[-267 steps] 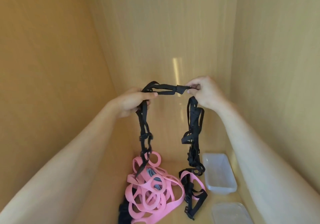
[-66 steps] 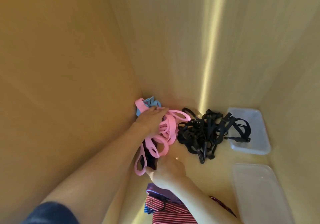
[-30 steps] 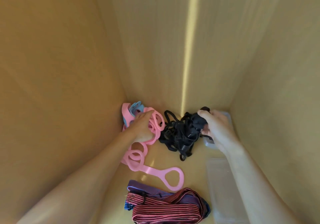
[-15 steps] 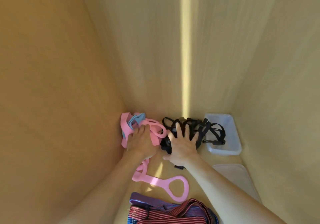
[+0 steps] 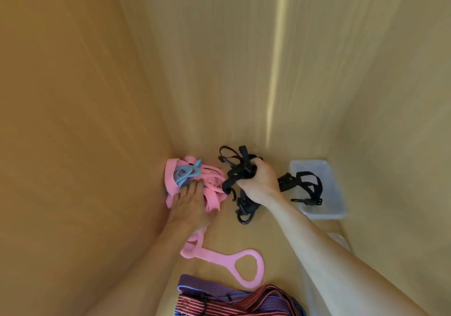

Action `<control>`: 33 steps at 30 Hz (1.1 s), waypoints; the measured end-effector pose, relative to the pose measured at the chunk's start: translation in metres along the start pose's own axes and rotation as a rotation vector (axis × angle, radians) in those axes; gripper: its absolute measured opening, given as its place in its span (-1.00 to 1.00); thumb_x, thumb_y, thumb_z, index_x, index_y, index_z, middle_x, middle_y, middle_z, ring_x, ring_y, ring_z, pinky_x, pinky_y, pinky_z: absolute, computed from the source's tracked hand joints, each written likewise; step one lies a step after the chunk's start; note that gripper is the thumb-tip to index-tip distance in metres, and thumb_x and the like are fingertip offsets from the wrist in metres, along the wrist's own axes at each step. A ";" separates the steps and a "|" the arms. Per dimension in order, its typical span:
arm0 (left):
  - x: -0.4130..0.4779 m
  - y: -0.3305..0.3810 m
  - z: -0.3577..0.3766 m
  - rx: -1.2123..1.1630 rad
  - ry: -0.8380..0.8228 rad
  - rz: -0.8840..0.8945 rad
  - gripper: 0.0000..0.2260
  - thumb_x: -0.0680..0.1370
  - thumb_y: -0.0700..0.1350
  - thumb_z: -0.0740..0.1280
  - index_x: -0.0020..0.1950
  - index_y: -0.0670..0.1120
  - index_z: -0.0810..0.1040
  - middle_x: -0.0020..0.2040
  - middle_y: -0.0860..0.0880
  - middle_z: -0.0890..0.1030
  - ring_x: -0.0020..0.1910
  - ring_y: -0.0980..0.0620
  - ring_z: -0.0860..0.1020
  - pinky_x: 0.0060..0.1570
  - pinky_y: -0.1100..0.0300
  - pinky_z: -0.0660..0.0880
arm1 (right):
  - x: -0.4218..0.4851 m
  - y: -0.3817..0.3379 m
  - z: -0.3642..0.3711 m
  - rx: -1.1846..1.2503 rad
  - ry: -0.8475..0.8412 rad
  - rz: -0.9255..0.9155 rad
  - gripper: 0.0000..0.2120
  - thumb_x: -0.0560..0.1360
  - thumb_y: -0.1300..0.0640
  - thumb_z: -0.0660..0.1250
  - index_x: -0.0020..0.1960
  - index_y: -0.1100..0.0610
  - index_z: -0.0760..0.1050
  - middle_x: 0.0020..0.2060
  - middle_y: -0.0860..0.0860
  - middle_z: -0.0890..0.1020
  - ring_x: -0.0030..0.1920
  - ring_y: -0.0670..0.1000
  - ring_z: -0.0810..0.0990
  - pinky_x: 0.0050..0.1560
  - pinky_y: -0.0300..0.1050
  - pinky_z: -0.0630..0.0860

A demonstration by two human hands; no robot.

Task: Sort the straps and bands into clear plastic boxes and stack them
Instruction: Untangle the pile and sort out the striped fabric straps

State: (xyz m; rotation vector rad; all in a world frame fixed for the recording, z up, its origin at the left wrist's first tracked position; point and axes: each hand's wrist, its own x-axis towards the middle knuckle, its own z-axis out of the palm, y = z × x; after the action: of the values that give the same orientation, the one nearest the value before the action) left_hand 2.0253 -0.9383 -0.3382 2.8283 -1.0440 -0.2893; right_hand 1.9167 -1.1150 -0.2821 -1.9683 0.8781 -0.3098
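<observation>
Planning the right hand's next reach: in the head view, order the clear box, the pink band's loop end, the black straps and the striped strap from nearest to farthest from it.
From the right hand:
1. Black straps, gripped in that hand.
2. Clear box, to its right, a strap end inside.
3. Pink band's loop end, below, toward the camera.
4. Striped strap, at the bottom edge.

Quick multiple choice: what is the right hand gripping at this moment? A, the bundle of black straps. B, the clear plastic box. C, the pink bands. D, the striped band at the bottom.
A: the right hand has its fingers curled round the black straps, while the left hand rests on the pink bands.
</observation>
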 end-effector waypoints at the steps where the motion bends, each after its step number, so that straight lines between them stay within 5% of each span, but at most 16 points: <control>1: 0.001 0.000 -0.001 0.000 0.000 0.004 -0.13 0.49 0.32 0.30 0.63 -0.03 -0.02 0.62 -0.03 0.11 0.56 -0.10 0.12 0.48 -0.01 0.15 | -0.001 -0.012 0.002 0.085 0.015 -0.022 -0.67 0.37 0.15 0.53 0.06 -0.03 0.51 0.03 0.00 0.60 0.01 0.03 0.60 -0.05 -0.14 0.55; 8: 0.000 0.000 0.002 0.030 0.000 -0.004 -0.15 0.53 0.32 0.27 0.63 -0.04 -0.04 0.63 -0.03 0.07 0.57 -0.09 0.09 0.50 0.00 0.14 | -0.007 -0.065 0.000 0.420 0.059 -0.083 -0.70 0.36 0.18 0.50 0.02 -0.06 0.52 -0.07 -0.08 0.65 -0.10 -0.11 0.62 -0.18 -0.23 0.53; 14: 0.001 -0.002 0.005 0.031 0.013 0.003 -0.14 0.51 0.34 0.26 0.64 -0.03 -0.02 0.61 -0.02 0.11 0.54 -0.08 0.14 0.46 0.02 0.18 | 0.000 -0.027 -0.010 0.525 0.020 0.133 -0.73 0.42 0.18 0.45 0.05 -0.08 0.52 -0.05 -0.04 0.68 -0.02 0.00 0.66 -0.05 -0.06 0.61; 19: 0.002 -0.002 0.007 0.064 0.010 0.012 -0.15 0.52 0.36 0.23 0.64 -0.04 -0.02 0.60 -0.05 0.12 0.53 -0.10 0.16 0.44 0.00 0.20 | -0.007 0.033 -0.015 0.261 -0.027 0.277 -0.73 0.43 0.22 0.43 0.08 0.02 0.49 -0.02 0.03 0.63 0.07 0.12 0.62 0.10 0.07 0.59; 23: 0.005 0.003 0.005 0.088 -0.001 0.014 -0.17 0.53 0.34 0.24 0.63 -0.06 0.00 0.59 -0.08 0.14 0.53 -0.14 0.16 0.45 -0.04 0.21 | -0.016 0.034 -0.010 0.044 -0.094 0.207 -0.34 0.38 0.09 0.57 0.41 0.03 0.39 0.27 0.09 0.47 0.29 0.13 0.48 0.36 0.08 0.45; 25: 0.006 0.006 0.004 0.099 -0.010 0.011 -0.18 0.54 0.33 0.24 0.62 -0.06 0.01 0.58 -0.09 0.14 0.53 -0.16 0.15 0.45 -0.06 0.21 | -0.025 0.025 -0.014 -0.025 -0.146 0.145 -0.25 0.39 0.02 0.56 0.49 -0.04 0.32 0.32 0.05 0.46 0.33 0.11 0.45 0.33 0.03 0.45; 27: 0.007 0.008 0.003 0.123 -0.012 0.006 -0.21 0.55 0.32 0.24 0.60 -0.07 0.02 0.57 -0.09 0.16 0.52 -0.18 0.16 0.43 -0.06 0.22 | -0.038 0.026 -0.027 -0.094 -0.088 0.091 -0.47 0.46 -0.01 0.47 0.39 -0.08 0.44 0.22 -0.07 0.58 0.21 0.01 0.55 0.05 -0.15 0.50; 29: 0.007 0.009 0.004 0.149 -0.001 0.016 -0.25 0.56 0.31 0.23 0.58 -0.06 0.06 0.55 -0.10 0.19 0.49 -0.19 0.20 0.41 -0.06 0.26 | -0.049 0.030 -0.054 -0.113 0.144 0.093 -0.84 0.52 0.05 0.36 0.08 -0.13 0.56 -0.01 -0.17 0.65 0.00 -0.08 0.62 -0.22 -0.30 0.41; 31: 0.008 0.008 0.005 0.158 0.010 0.028 -0.29 0.56 0.31 0.22 0.55 -0.05 0.09 0.51 -0.09 0.23 0.45 -0.18 0.24 0.37 -0.05 0.29 | -0.048 0.042 -0.083 -0.154 0.341 0.157 -0.82 0.49 0.19 0.29 0.01 -0.06 0.53 -0.07 -0.13 0.63 -0.10 -0.05 0.60 -0.29 -0.26 0.40; 33: 0.007 0.008 0.006 0.151 0.015 0.032 -0.31 0.56 0.30 0.23 0.53 -0.04 0.11 0.49 -0.08 0.24 0.43 -0.17 0.26 0.34 -0.03 0.30 | -0.036 0.057 -0.102 -0.313 0.300 0.253 -0.73 0.44 0.23 0.28 0.13 0.10 0.49 0.01 0.01 0.59 0.02 0.12 0.56 -0.11 -0.08 0.52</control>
State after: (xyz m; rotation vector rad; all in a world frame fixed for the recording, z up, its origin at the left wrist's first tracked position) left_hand 2.0245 -0.9494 -0.3434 2.9373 -1.1529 -0.1936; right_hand 1.8108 -1.1744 -0.2698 -2.0946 1.4277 -0.3408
